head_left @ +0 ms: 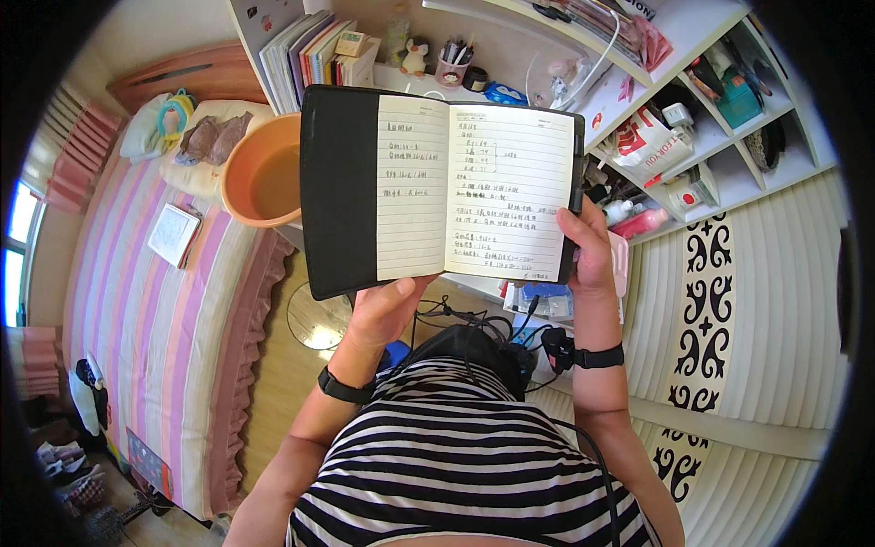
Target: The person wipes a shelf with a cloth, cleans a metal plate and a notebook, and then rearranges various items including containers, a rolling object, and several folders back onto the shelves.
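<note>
An open notebook with a black cover and lined, handwritten pages is held up in front of me. My left hand grips its lower edge near the spine, thumb at the front and fingers hidden behind. At the lower right corner my right hand holds the notebook, its thumb side against the page edge and the other fingers partly behind it. A dark pen sits along the notebook's right edge. Black straps circle both wrists.
An orange bucket stands left of the notebook, beside a striped bed. Behind are upright books, a pen cup and a penguin figure. Filled shelf compartments rise at right; black cables lie below the notebook.
</note>
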The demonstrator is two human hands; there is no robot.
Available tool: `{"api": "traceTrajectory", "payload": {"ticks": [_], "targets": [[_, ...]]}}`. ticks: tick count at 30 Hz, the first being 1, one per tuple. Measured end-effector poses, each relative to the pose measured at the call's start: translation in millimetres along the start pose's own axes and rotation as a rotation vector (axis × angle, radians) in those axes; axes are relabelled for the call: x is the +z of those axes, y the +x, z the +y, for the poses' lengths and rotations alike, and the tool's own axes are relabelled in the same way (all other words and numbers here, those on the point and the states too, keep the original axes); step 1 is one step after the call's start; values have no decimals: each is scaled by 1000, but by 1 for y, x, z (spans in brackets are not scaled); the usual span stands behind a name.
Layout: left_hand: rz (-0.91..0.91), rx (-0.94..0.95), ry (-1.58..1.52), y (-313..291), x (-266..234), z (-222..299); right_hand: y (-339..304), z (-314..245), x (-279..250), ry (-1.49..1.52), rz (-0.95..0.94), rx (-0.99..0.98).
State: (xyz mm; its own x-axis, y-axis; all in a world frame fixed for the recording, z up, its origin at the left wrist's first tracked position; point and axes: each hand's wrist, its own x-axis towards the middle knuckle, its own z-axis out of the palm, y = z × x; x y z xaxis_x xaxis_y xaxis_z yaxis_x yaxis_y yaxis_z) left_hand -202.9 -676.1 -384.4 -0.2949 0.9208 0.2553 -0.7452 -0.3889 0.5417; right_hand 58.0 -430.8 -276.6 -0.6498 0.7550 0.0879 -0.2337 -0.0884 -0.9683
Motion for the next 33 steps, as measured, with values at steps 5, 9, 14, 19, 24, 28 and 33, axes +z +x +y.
{"api": "traceTrajectory", "payload": {"ticks": [5, 9, 14, 19, 24, 28, 33], "targets": [[-9, -7, 71, 4, 7, 3, 1, 0, 1, 5, 23, 10], [37, -54, 117, 0, -3, -4, 2, 5, -8, -5, 30, 17], [14, -126, 458, 0, -6, 2, -3, 8, -5, 37, 55, 58], [-144, -89, 432, 29, 25, 15, -5, 26, -19, 137, -8, 51], [94, -115, 285, 38, 46, 2, -7, 41, -16, 176, -55, 18], [257, -251, 78, 39, 34, -2, -10, 44, 6, 179, -104, 65], [257, -213, 96, 47, 32, 4, -4, 45, -8, 33, -65, 176]]}}
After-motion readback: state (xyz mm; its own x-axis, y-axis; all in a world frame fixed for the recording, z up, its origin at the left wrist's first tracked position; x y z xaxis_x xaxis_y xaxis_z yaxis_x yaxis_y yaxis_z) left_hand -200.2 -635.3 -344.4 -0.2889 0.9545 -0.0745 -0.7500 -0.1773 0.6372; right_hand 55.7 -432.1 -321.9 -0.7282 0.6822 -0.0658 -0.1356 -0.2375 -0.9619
